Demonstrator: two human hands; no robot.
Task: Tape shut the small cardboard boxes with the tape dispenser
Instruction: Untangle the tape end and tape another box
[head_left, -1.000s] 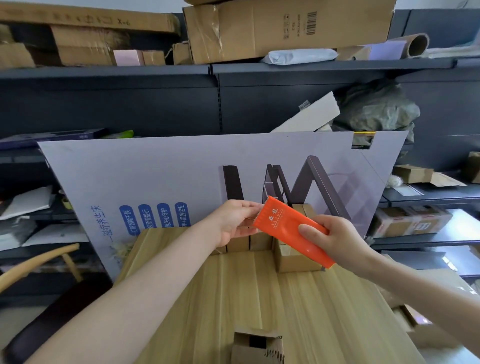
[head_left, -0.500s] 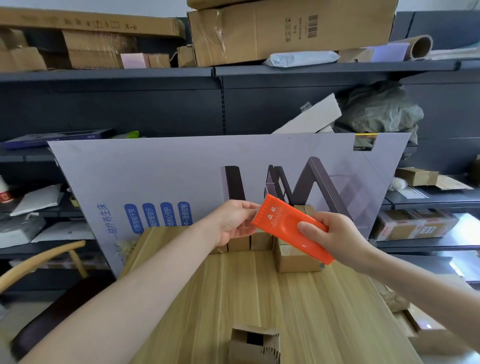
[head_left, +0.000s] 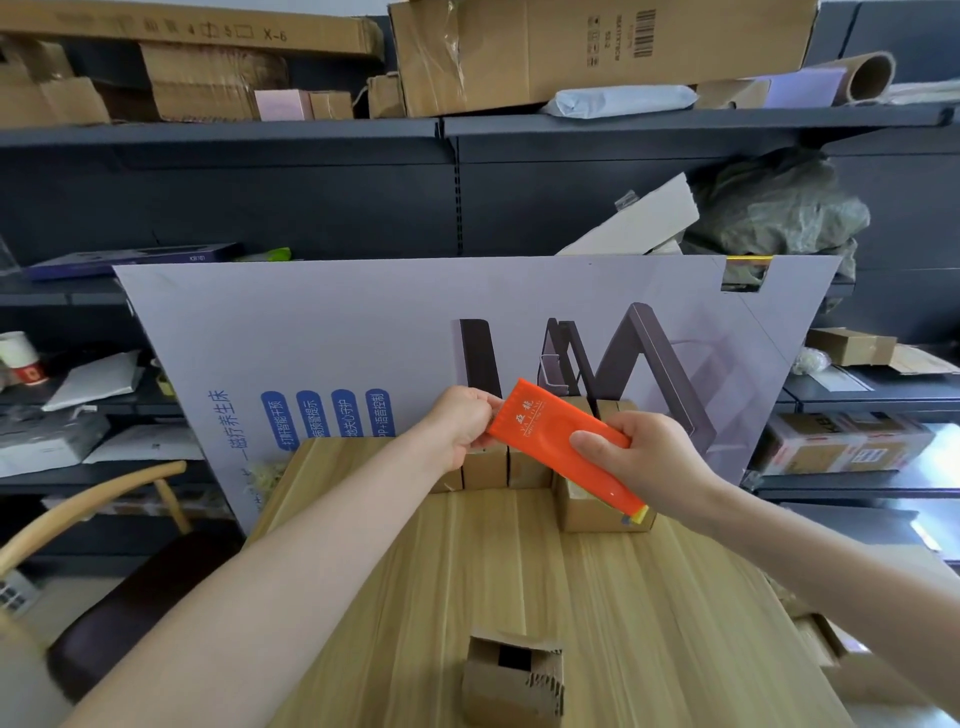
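From the head camera, the person's right hand (head_left: 652, 460) grips an orange tape dispenser (head_left: 545, 434), fingers (head_left: 597, 446) curled round its lower half with the thumb across the printed face. The dispenser is held in the air, tilted so its upper end points left and away and its yellow-tipped lower end points toward the right. The left hand (head_left: 460, 423) meets that upper end, its fingers curled together and pinching at the dispenser's edge; any tape there is too small to make out. Just beneath both hands, a row of small cardboard boxes (head_left: 485, 467) stands along the far edge of the wooden table (head_left: 597, 613), with one more closed box (head_left: 587, 514) directly below the dispenser's lower end. At the near edge of the table sits another small cardboard box (head_left: 511, 680), its top flaps open. Behind the table leans a large lilac printed board (head_left: 363, 332), against dark shelves (head_left: 311, 135) cluttered with cartons. A wooden chair (head_left: 93, 499) stands to the left.
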